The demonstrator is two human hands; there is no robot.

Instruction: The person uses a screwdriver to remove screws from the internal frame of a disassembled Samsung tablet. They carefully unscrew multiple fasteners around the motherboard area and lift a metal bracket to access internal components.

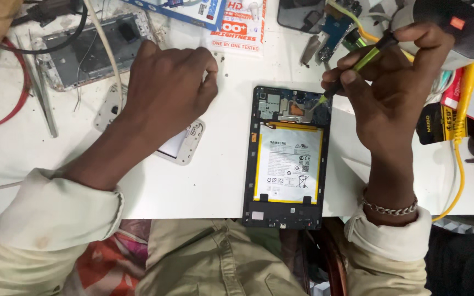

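Observation:
An opened black tablet (287, 159) lies back-up on the white table (204, 186), showing its white battery (288, 163) with yellow edges and the circuit board at the top. My right hand (390, 87) grips a thin yellow-green screwdriver (357, 66), whose tip touches the board near the tablet's top right corner. My left hand (168, 82) hovers over the table left of the tablet, fingers curled and pinched together; whether something tiny is between the fingertips is not visible. A white plastic frame (185, 143) lies partly under that wrist.
A second opened device (91, 46) lies at the back left with tweezers (42, 90) and red and black cables beside it. Printed packets (237, 24) sit at the back centre. Small circuit boards (333, 27), a grey tool and yellow cables (459, 142) crowd the right side.

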